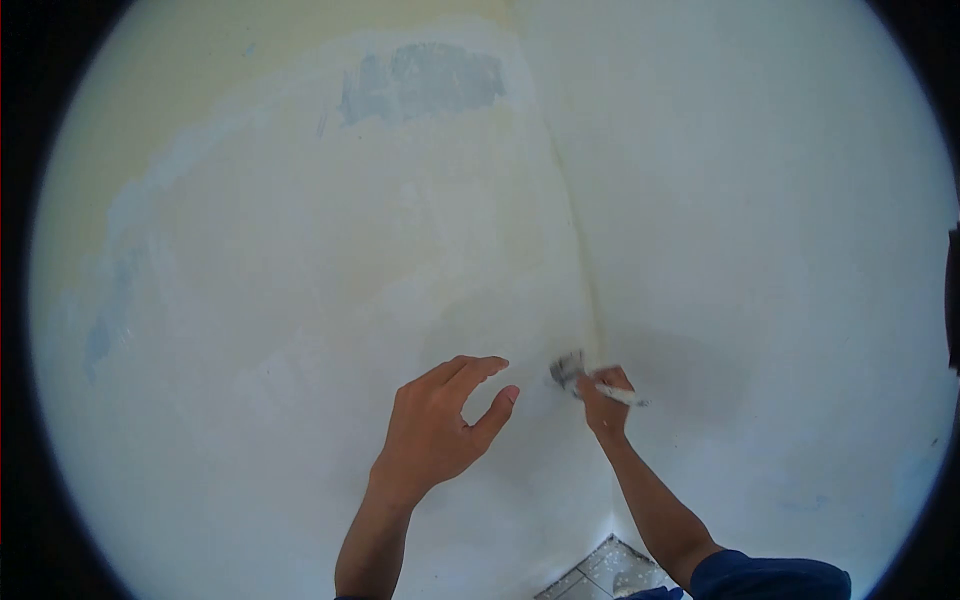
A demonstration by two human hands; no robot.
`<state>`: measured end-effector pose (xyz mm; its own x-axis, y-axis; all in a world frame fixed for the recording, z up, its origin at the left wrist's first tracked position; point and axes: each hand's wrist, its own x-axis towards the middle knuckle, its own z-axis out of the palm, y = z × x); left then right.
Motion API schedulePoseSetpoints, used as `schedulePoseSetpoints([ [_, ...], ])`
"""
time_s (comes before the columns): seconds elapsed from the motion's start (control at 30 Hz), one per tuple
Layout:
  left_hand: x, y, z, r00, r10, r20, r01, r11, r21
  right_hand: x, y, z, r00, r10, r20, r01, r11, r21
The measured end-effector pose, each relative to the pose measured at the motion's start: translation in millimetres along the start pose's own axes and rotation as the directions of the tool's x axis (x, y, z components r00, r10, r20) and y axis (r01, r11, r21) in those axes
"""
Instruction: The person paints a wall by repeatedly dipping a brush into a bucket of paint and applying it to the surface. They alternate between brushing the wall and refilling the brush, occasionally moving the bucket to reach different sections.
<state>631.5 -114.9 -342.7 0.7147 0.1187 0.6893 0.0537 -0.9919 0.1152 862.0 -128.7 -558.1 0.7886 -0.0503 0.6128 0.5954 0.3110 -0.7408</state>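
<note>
The left hand [435, 425] hangs near the white wall [250, 300] with its fingers spread, holding nothing; if the coat is wet, it could leave a mark there. The small paintbrush [568, 371], with splayed grey bristles and a pale handle, lies against the wall corner [580, 250], clamped in the right hand [606, 402]; too much pressure may smear across the seam.

Speckled floor tiles [612, 568] lie below, and a grey-blue patch [420, 80], perhaps bare plaster, sits high up.
</note>
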Motion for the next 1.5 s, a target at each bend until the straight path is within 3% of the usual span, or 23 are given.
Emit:
schedulePoseSetpoints([
  [0.03, -2, 1, 1, 1.000, -0.023, 0.018, 0.023, 1.000, 0.012, -17, 29, -8, 0.994, 0.112, -0.002, -0.111, 0.989, 0.100],
  [0.13, -9, 2, 2, 0.996, -0.085, 0.024, 0.084, 0.996, 0.038, 29, -17, -14, 0.999, -0.044, -0.033, 0.040, 0.992, -0.116],
  [0.17, -11, 3, 2, 0.996, -0.090, 0.019, 0.089, 0.995, 0.039, 55, -56, -3, 0.993, -0.101, -0.054, 0.097, 0.993, -0.067],
  [0.23, -17, 5, 3, 0.994, -0.111, 0.007, 0.110, 0.993, 0.031, 98, -143, 24, 0.962, -0.257, -0.091, 0.271, 0.931, 0.243],
  [0.27, -21, 7, 3, 0.992, -0.127, -0.006, 0.127, 0.992, 0.019, 113, -174, 37, 0.952, -0.297, -0.070, 0.304, 0.909, 0.286],
  [0.33, -32, 9, 3, 0.986, -0.159, -0.052, 0.160, 0.987, 0.014, 122, -212, 76, 0.937, -0.344, -0.064, 0.316, 0.753, 0.577],
  [0.4, -34, 11, 6, 0.985, -0.154, -0.076, 0.154, 0.988, 0.005, 103, -194, 77, 0.943, -0.332, 0.030, 0.304, 0.893, 0.333],
  [0.47, -56, 16, -2, 0.968, -0.231, -0.094, 0.231, 0.973, -0.009, 43, -144, 68, 0.950, -0.295, 0.098, 0.282, 0.951, 0.129],
  [0.57, -96, 13, -16, 0.946, -0.311, -0.092, 0.310, 0.950, -0.021, -56, -59, 7, 0.955, -0.121, 0.270, 0.113, 0.993, 0.043],
  [0.63, -127, 18, -19, 0.919, -0.389, -0.062, 0.387, 0.921, -0.043, -97, -14, -33, 0.952, -0.083, 0.293, 0.072, 0.996, 0.048],
  [0.67, -139, 19, -20, 0.904, -0.423, -0.063, 0.420, 0.906, -0.056, -103, -10, -43, 0.965, 0.070, 0.254, -0.091, 0.993, 0.070],
  [0.7, -150, 20, -21, 0.887, -0.456, -0.069, 0.452, 0.889, -0.068, -90, -24, -47, 0.976, 0.021, 0.219, -0.026, 0.999, 0.019],
  [0.73, -159, 23, -21, 0.881, -0.468, -0.066, 0.462, 0.882, -0.091, -64, -57, -42, 0.985, 0.003, 0.173, -0.024, 0.993, 0.118],
  [0.8, -167, 27, -15, 0.864, -0.501, -0.058, 0.490, 0.860, -0.141, -13, -128, -21, 0.980, -0.195, 0.034, 0.188, 0.970, 0.156],
  [0.87, -174, 35, -12, 0.860, -0.508, -0.057, 0.486, 0.848, -0.212, 18, -196, 5, 0.968, -0.248, -0.025, 0.247, 0.940, 0.236],
  [0.97, -187, 40, -10, 0.849, -0.525, -0.063, 0.485, 0.821, -0.302, 5, -205, 39, 0.972, -0.208, 0.108, 0.179, 0.956, 0.235],
  [1.03, -199, 35, -8, 0.822, -0.565, -0.062, 0.506, 0.778, -0.373, -41, -150, 33, 0.946, -0.292, 0.138, 0.274, 0.953, 0.132],
  [1.1, -214, 37, -8, 0.782, -0.621, -0.057, 0.556, 0.736, -0.386, -93, -89, -6, 0.946, -0.122, 0.299, 0.094, 0.990, 0.106],
  [1.13, -225, 44, -6, 0.749, -0.661, -0.050, 0.592, 0.701, -0.398, -117, -58, -32, 0.922, 0.041, 0.386, -0.042, 0.999, -0.005],
  [1.2, -249, 50, -6, 0.719, -0.693, -0.063, 0.626, 0.684, -0.374, -148, -27, -68, 0.832, 0.388, 0.397, -0.411, 0.911, -0.030],
  [1.3, -278, 68, -6, 0.622, -0.779, -0.083, 0.717, 0.608, -0.340, -144, -26, -87, 0.723, 0.536, 0.436, -0.603, 0.797, 0.022],
  [1.37, -307, 101, 1, 0.512, -0.854, -0.095, 0.776, 0.507, -0.376, -136, -50, -102, 0.711, 0.545, 0.444, -0.614, 0.789, 0.016],
  [1.5, -343, 169, 20, 0.200, -0.959, -0.203, 0.869, 0.269, -0.416, -111, -47, -121, 0.641, 0.571, 0.512, -0.670, 0.742, 0.010],
])
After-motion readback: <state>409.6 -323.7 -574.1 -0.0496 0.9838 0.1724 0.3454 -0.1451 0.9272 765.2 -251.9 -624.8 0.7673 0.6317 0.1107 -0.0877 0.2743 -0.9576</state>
